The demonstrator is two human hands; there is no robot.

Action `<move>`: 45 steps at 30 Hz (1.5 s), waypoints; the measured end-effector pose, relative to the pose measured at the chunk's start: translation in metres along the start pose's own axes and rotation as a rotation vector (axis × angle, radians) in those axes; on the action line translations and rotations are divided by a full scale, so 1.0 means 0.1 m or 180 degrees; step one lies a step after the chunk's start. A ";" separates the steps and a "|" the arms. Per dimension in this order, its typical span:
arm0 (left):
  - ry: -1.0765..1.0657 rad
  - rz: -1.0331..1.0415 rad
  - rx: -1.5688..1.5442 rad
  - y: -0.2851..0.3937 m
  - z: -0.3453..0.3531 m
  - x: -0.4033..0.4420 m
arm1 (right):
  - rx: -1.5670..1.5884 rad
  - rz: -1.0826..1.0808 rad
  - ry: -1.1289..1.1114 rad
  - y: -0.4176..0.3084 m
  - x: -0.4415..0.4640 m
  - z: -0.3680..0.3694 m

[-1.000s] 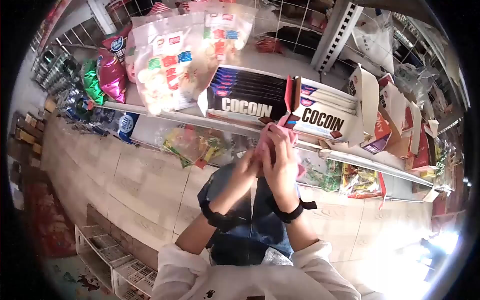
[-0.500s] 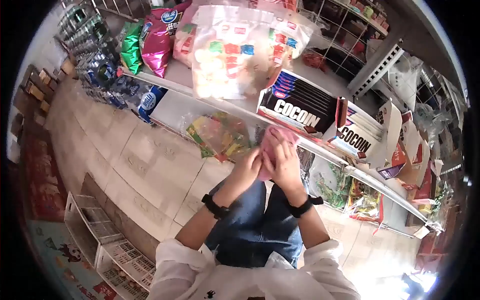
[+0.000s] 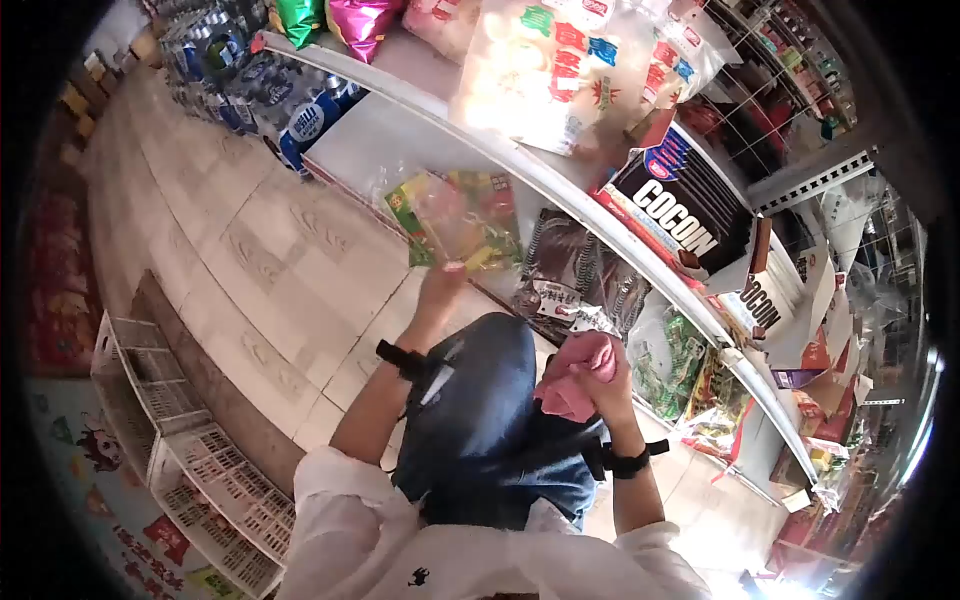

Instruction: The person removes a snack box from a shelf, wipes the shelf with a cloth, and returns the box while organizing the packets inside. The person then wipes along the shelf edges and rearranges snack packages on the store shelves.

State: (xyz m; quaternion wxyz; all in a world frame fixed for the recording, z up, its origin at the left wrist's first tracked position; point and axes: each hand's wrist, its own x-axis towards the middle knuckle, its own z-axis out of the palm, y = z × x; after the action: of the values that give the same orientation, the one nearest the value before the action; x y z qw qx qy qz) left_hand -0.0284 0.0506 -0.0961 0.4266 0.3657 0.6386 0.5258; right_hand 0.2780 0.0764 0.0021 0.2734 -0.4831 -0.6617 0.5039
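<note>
On the left, my left hand is at the near edge of a green-and-yellow clear-windowed snack bag on the lower shelf. Its fingers look closed on that edge, though they are partly hidden. My right hand grips a crumpled pink cloth above my right knee, away from the shelf. Dark packaged snacks lie on the lower shelf between the two hands.
The upper shelf edge runs diagonally above my hands, with white snack bags and a COCOIN box on it. Bottle packs stand at far left. White plastic crates sit on the floor behind my left side.
My hands have separated. The left has let go of the pink cloth and reached to the snack bag; the right has drawn the cloth back toward my knee. The view has shifted.
</note>
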 end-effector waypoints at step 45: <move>0.0408 -0.1146 -0.2670 -0.35 -0.39 0.01 | 0.0308 -0.0355 0.0554 -0.28 0.63 0.32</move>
State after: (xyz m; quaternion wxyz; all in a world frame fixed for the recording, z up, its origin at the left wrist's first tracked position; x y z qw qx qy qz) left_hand -0.0656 0.0312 -0.1271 0.5819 0.0114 0.4491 0.6779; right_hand 0.2164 0.1209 0.0096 0.3805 -0.4738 -0.6363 0.4753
